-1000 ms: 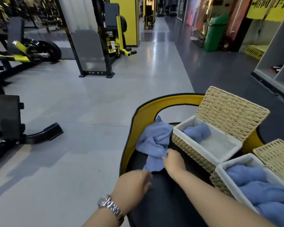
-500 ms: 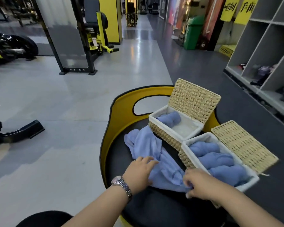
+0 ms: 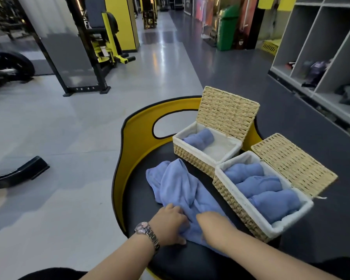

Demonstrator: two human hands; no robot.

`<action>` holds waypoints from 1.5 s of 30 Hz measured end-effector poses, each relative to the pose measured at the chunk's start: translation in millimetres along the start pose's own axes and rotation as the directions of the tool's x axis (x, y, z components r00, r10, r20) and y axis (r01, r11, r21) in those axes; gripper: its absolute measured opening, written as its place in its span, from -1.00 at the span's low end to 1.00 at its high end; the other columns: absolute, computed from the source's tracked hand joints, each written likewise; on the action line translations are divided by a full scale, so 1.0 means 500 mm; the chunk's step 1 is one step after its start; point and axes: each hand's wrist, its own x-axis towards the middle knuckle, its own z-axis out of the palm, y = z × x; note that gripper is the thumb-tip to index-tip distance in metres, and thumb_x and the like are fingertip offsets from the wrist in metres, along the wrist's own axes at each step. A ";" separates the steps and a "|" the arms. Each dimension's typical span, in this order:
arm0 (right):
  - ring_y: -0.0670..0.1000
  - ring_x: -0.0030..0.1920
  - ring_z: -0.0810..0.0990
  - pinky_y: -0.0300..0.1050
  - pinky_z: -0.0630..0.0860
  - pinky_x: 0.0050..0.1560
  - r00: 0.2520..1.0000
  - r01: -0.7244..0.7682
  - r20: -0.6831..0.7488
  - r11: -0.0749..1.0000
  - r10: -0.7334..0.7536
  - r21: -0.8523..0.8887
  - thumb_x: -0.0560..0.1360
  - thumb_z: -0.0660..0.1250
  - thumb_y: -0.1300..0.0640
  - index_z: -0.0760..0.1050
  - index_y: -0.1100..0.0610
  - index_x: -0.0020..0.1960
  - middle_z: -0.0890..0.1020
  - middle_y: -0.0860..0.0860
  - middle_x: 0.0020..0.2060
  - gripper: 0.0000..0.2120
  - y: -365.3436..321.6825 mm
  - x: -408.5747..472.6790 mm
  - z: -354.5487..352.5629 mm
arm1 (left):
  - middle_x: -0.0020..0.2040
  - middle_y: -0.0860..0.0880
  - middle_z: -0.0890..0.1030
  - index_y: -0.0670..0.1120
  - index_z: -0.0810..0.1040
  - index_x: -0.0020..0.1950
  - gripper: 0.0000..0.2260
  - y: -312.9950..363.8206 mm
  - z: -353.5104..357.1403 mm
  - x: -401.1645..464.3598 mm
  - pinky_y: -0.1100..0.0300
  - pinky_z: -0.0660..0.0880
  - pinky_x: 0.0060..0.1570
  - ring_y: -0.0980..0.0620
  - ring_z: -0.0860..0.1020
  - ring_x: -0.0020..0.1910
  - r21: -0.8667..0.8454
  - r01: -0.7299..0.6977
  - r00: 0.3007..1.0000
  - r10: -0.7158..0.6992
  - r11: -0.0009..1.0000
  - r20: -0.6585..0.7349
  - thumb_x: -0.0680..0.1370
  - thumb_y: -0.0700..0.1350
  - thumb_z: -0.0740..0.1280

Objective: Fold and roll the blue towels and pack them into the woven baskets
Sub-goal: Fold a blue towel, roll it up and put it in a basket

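A loose, crumpled blue towel lies on the black padded seat, stretching away from me to the left of the baskets. My left hand and my right hand both grip its near end, close together. The far woven basket stands open with one rolled blue towel inside. The near woven basket is open too and holds three rolled blue towels, side by side.
The seat has a yellow rim with a handle cutout. Both basket lids lean back to the right. Gym machines stand on the grey floor at the left; grey cubby shelves line the right wall.
My view has dropped and drawn closer to the seat. My hands have drawn the towel's near end toward me; the right hand moved left, next to the left hand.
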 end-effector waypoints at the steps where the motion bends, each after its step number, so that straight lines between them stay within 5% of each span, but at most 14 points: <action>1: 0.22 0.14 0.54 -0.10 0.33 -0.08 1.000 0.030 0.004 0.998 -0.030 0.046 0.53 0.19 0.25 0.50 0.18 0.07 0.54 0.19 -0.03 -0.84 0.008 0.003 -0.002 | 0.16 -0.04 0.47 0.00 0.55 0.13 -0.62 0.000 0.002 0.003 0.03 0.38 0.09 -0.10 0.39 0.11 -0.005 -0.013 1.000 0.013 1.000 -0.001 0.38 0.13 0.42; 4: 0.10 -0.18 0.58 -0.21 0.31 -0.25 0.977 0.081 -0.208 0.985 -0.049 0.151 0.57 0.11 0.18 0.39 0.17 -0.18 0.33 0.00 -0.40 -0.82 0.008 0.020 -0.015 | 0.15 -0.05 0.49 -0.05 0.56 0.10 -0.64 0.000 0.005 0.009 0.05 0.35 0.08 -0.08 0.41 0.11 -0.054 -0.040 0.999 0.038 0.998 -0.034 0.40 0.10 0.42; 6: -0.04 -0.46 0.42 -0.25 0.07 -0.43 0.887 0.116 -0.459 0.985 -0.046 0.127 0.62 0.02 0.16 0.19 0.14 -0.29 0.34 -0.02 -0.48 -0.71 0.023 0.031 -0.032 | 0.10 -0.07 0.55 -0.12 0.56 0.09 -0.71 -0.001 -0.004 0.012 0.13 0.36 -0.01 -0.08 0.48 0.06 -0.175 -0.040 0.995 0.024 0.984 -0.094 0.47 0.03 0.38; 10: 0.04 -0.23 0.46 -0.17 0.23 -0.24 0.912 0.278 -0.347 0.951 -0.218 0.134 0.56 0.14 0.19 0.36 0.06 -0.16 0.43 -0.03 -0.31 -0.86 0.067 -0.002 -0.103 | -0.06 -0.08 0.60 -0.13 0.47 0.02 -0.80 -0.019 -0.038 0.007 0.21 0.28 -0.23 -0.05 0.54 -0.11 -0.376 0.047 0.969 -0.134 0.925 -0.207 0.52 -0.01 0.32; 12: 0.05 -0.15 0.51 -0.18 0.31 -0.16 0.909 0.254 -0.394 0.930 -0.136 0.265 0.57 0.15 0.18 0.46 0.12 -0.10 0.56 0.02 -0.20 -0.86 0.088 -0.028 -0.134 | -0.14 -0.04 0.57 -0.10 0.47 -0.03 -0.82 -0.032 -0.044 -0.004 0.20 0.29 -0.25 -0.04 0.53 -0.14 -0.399 0.073 0.963 -0.169 0.914 -0.211 0.51 0.00 0.33; 16: -0.11 -0.19 0.55 -0.16 0.42 -0.16 0.759 0.327 -0.649 0.831 0.052 0.449 0.52 0.23 0.15 0.56 0.02 -0.11 0.61 -0.14 -0.28 -0.86 0.139 -0.082 -0.156 | -0.29 0.09 0.47 0.02 0.42 -0.18 -0.85 -0.048 -0.073 -0.038 0.17 0.35 -0.24 0.02 0.50 -0.23 -0.363 0.087 0.957 -0.179 0.928 -0.227 0.51 0.03 0.33; 24: -0.03 -0.19 0.59 -0.06 0.51 -0.17 0.632 0.307 -0.737 0.795 0.241 0.523 0.48 0.28 0.24 0.62 0.00 -0.15 0.66 -0.04 -0.26 -0.81 0.217 -0.185 -0.252 | -0.26 0.08 0.57 0.09 0.46 -0.21 -0.87 -0.078 -0.250 -0.153 0.21 0.39 -0.33 0.05 0.52 -0.24 -0.375 0.191 0.824 -0.355 0.907 -0.442 0.53 -0.04 0.33; 28: -0.01 -0.19 0.59 -0.32 0.39 -0.26 0.531 0.347 -0.805 0.799 0.264 0.491 0.46 0.30 0.29 0.64 0.04 -0.14 0.67 -0.01 -0.24 -0.80 0.227 -0.246 -0.310 | -0.15 -0.03 0.59 -0.01 0.52 -0.04 -0.88 -0.070 -0.337 -0.197 0.13 0.42 -0.26 -0.09 0.55 -0.16 -0.340 0.267 0.675 -0.427 0.902 -0.602 0.55 -0.20 0.23; 34: -0.11 -0.23 0.55 -0.32 0.41 -0.29 0.414 0.469 -0.841 0.710 0.349 0.526 0.45 0.29 0.27 0.64 0.06 -0.14 0.67 -0.06 -0.23 -0.82 0.224 -0.313 -0.376 | -0.06 -0.21 0.63 -0.14 0.58 -0.02 -0.78 -0.082 -0.398 -0.261 0.13 0.33 -0.22 -0.23 0.57 -0.06 -0.392 0.387 0.476 -0.545 0.835 -0.690 0.46 -0.34 0.20; 40: -0.05 -0.26 0.57 -0.15 0.49 -0.25 0.450 0.456 -0.774 0.630 0.447 0.629 0.43 0.32 0.23 0.64 0.01 -0.19 0.68 -0.04 -0.28 -0.83 0.284 -0.344 -0.358 | -0.01 -0.27 0.63 -0.18 0.58 0.00 -0.75 -0.135 -0.364 -0.355 0.07 0.35 -0.17 -0.27 0.56 0.00 -0.430 0.450 0.452 -0.615 0.782 -0.646 0.44 -0.39 0.19; 45: -0.14 -0.32 0.56 -0.33 0.43 -0.38 0.476 0.432 -0.730 0.593 0.490 0.679 0.43 0.33 0.21 0.64 -0.03 -0.20 0.67 -0.14 -0.30 -0.82 0.312 -0.357 -0.318 | -0.04 -0.26 0.63 -0.14 0.55 -0.04 -0.74 -0.155 -0.309 -0.399 0.04 0.44 -0.14 -0.25 0.57 -0.05 -0.474 0.506 0.441 -0.689 0.720 -0.575 0.44 -0.39 0.16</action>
